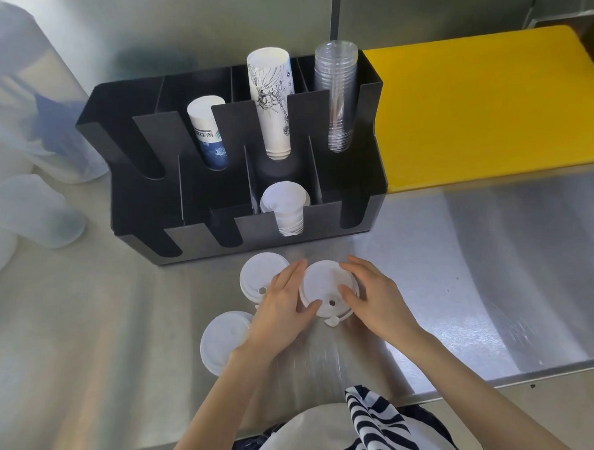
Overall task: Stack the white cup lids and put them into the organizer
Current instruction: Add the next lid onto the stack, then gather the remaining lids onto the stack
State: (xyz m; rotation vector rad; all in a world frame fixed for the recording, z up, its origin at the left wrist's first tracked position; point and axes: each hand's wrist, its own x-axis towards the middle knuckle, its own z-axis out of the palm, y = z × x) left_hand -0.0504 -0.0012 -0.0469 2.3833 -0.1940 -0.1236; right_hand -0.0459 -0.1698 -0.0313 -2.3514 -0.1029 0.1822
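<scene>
Both hands' fingers clamp the lid stack (325, 291) at lower centre, left hand (282, 313) and right hand (375, 299) flanking it; the organizer (146, 183) lies directly above

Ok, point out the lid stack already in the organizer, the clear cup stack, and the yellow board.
lid stack (285, 205), head view, top lid.
clear cup stack (337, 99), head view, mid side.
yellow board (480, 107), head view, bare top.

counter (458, 253): brushed metal | organizer (129, 183): matt black plastic

Three lids (321, 284) lie on the counter (459, 269) before the organizer (200, 181) (more lids (286, 205) in its front compartment).
</scene>
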